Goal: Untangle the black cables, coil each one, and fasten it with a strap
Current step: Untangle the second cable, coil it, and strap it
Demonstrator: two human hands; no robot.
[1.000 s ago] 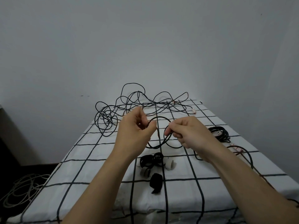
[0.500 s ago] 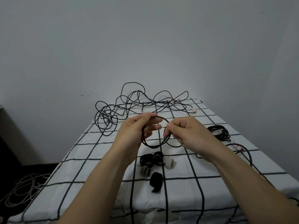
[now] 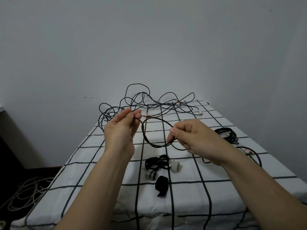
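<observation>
The left hand (image 3: 122, 131) is raised over the checked table (image 3: 86, 163), palm turned toward the wearer. Its thumb and forefinger tips are pressed together on a strand of the black cable (image 3: 144, 135) at about 10 o'clock of the loop. The other three fingers stand loosely straight behind the pinch, slightly spread, touching nothing that shows. The right hand (image 3: 197, 140) pinches the same cable at 4 o'clock of the loop, thumb on top with its nail showing and forefinger beneath. Its remaining fingers are curled toward the palm; whether they also trap the cable cannot be told. Between the two hands the cable makes one round loop held in the air above the cloth, two strands lying together along its bottom. A further length drops from the right hand and runs off toward 3 o'clock under the wrist.

Past the left-hand pinch the strand heads toward the tangle (image 3: 142, 103) of black cables at the table's 12 o'clock end. A coiled cable (image 3: 226, 134) lies on the cloth at 2 o'clock, just beyond the right wrist. At 6 o'clock below the loop sits a heap of black straps (image 3: 157, 163) with white rolls (image 3: 176, 166) touching it, and a single strap (image 3: 162, 186) nearer the front edge. Pale cords (image 3: 25, 191) lie on the floor at 8 o'clock
</observation>
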